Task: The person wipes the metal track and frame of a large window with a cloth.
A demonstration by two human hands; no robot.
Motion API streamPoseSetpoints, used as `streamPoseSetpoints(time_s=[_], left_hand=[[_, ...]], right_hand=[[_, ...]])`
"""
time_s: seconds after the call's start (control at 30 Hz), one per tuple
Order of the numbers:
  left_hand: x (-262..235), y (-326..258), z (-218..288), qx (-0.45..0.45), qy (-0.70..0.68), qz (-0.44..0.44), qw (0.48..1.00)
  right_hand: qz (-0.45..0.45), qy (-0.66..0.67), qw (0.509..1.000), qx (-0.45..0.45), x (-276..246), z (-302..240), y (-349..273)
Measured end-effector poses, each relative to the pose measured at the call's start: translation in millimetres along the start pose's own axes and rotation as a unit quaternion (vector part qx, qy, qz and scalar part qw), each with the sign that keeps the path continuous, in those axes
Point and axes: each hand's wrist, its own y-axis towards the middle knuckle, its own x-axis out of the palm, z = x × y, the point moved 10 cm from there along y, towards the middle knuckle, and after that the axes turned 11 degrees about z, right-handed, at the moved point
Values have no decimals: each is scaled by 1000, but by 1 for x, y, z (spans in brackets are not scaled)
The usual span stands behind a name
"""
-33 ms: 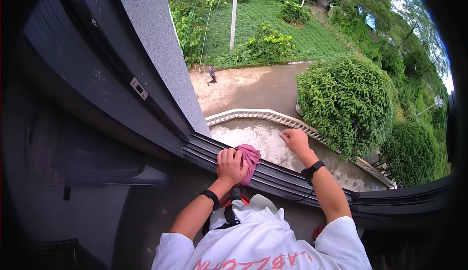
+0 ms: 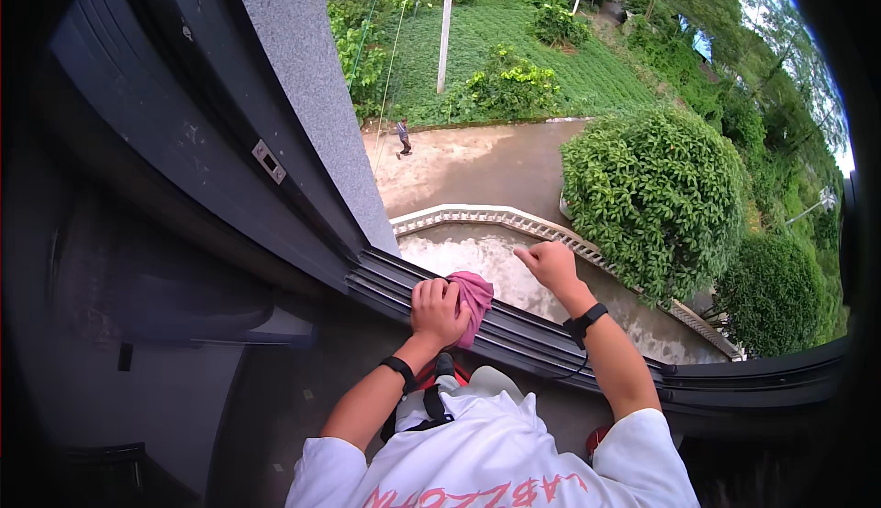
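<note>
Left fingers [image 2: 429, 292] clamped pink cloth [image 2: 473, 304] on sliding-window track [image 2: 528, 335] above dark floor [image 2: 266, 416]; right fingers [image 2: 548, 257] curled, one jutting further than before.

Left hand [image 2: 440, 313] has bent fingers, right hand [image 2: 554, 267] farther forward.

We see a dark window sill [image 2: 537, 338] carrying everything here, its top ridged by several narrow parallel metal rails with grooves between them. It slants across our view from the middle left down toward the lower right. Near its left end we find a pink cloth [image 2: 477, 299], bunched and folded, lying across the rails. The left hand [image 2: 438, 313] rests over the cloth's left side, fingers bent; we cannot tell whether the palm also touches the metal.
</note>
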Motion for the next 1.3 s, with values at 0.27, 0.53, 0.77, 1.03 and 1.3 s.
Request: streamPoseSetpoints(time_s=[0.27, 0.53, 0.77, 1.03, 1.3], left_hand=[[16, -19, -17, -57, 11, -52, 997], [18, -22, -17, -62, -56, 2, 997], [50, -42, -25, -119, -68, -109, 985], [88, -81, -43, -55, -47, -57, 996], [91, -81, -47, -46, -58, -77, 994]], right_hand=[[-160, 151, 906, -361, 69, -267, -9], [-216, 87, 891, -390, 168, -312, -2], [-220, 77, 894, -382, 188, -312, -5], [-186, 66, 906, -374, 184, -333, -9], [-149, 39, 877, -455, 180, -337, -19]])
